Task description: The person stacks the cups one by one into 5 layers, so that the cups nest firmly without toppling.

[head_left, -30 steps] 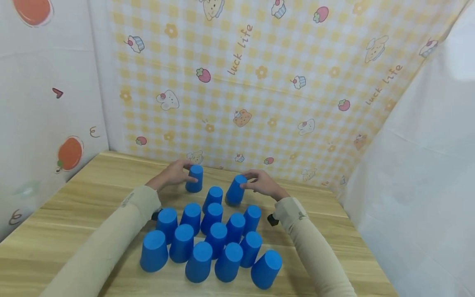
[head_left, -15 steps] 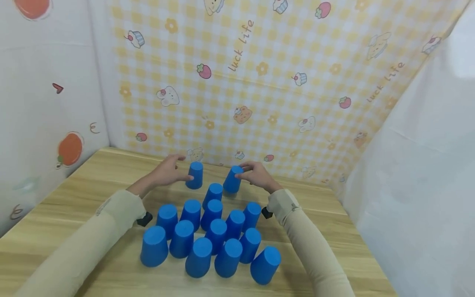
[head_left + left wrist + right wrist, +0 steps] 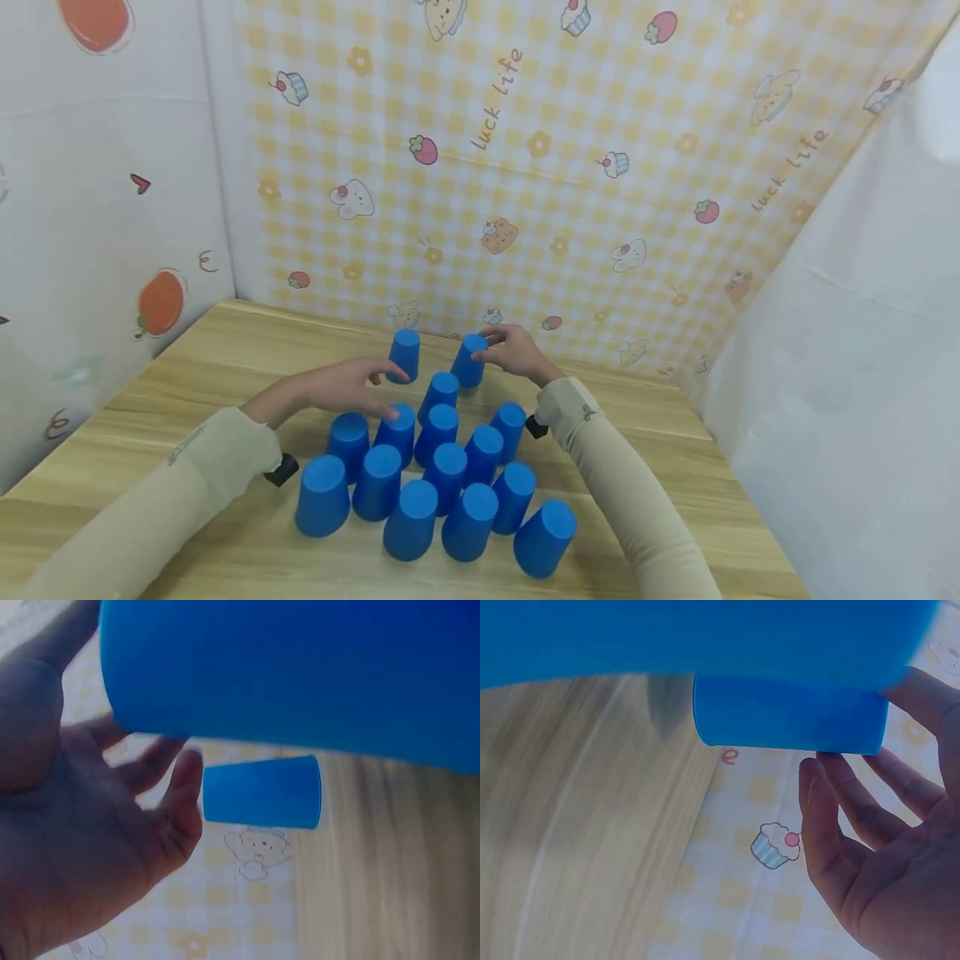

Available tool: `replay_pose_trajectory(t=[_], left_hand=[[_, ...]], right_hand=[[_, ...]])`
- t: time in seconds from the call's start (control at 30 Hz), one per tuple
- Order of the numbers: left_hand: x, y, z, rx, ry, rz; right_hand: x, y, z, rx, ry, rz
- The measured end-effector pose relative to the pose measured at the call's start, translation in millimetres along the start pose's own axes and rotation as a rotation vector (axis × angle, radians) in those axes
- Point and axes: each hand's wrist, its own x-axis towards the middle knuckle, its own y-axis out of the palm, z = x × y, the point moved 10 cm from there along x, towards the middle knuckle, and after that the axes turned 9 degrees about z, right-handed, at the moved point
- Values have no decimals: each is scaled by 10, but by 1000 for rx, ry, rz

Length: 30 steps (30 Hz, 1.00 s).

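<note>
Several upside-down blue cups stand in a cluster on the wooden table. My left hand (image 3: 341, 387) stretches over the cluster's left side, its fingers loosely apart. Its thumb tip overlaps the top of one inner cup (image 3: 394, 437), and its forefinger reaches the base of the back-left cup (image 3: 405, 354). That far cup (image 3: 262, 793) shows beyond the fingers in the left wrist view, while a nearer cup (image 3: 300, 667) fills the top. At the back right, my right hand (image 3: 517, 350) holds another cup (image 3: 468, 360) between thumb and fingers; this cup (image 3: 787, 712) partly hides behind a closer one in the right wrist view.
The wooden table (image 3: 660, 492) meets a yellow checked cloth backdrop (image 3: 555, 200) right behind the back cups. White cloth (image 3: 847, 333) hangs at the right, and a printed white one (image 3: 97, 217) at the left. Front-row cups (image 3: 411, 521) stand close together near me.
My left hand has let go of the back-left cup and come back towards me over the cluster. My right hand has shifted its cup slightly left and farther back, more in line with the other.
</note>
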Motion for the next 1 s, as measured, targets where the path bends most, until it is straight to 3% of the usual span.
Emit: replay_pose_trajectory(t=[0.1, 0.27, 0.57, 1.0], left_hand=[[-11, 115, -98, 32, 32, 59], [-36, 172, -207, 81, 76, 51], [-79, 194, -189, 41, 41, 60], [-68, 177, -138, 36, 75, 36]], right_hand=[[36, 15, 27, -32, -3, 5], [83, 80, 84, -51, -14, 20], [182, 193, 73, -32, 1, 34], [313, 321, 103, -22, -9, 61]])
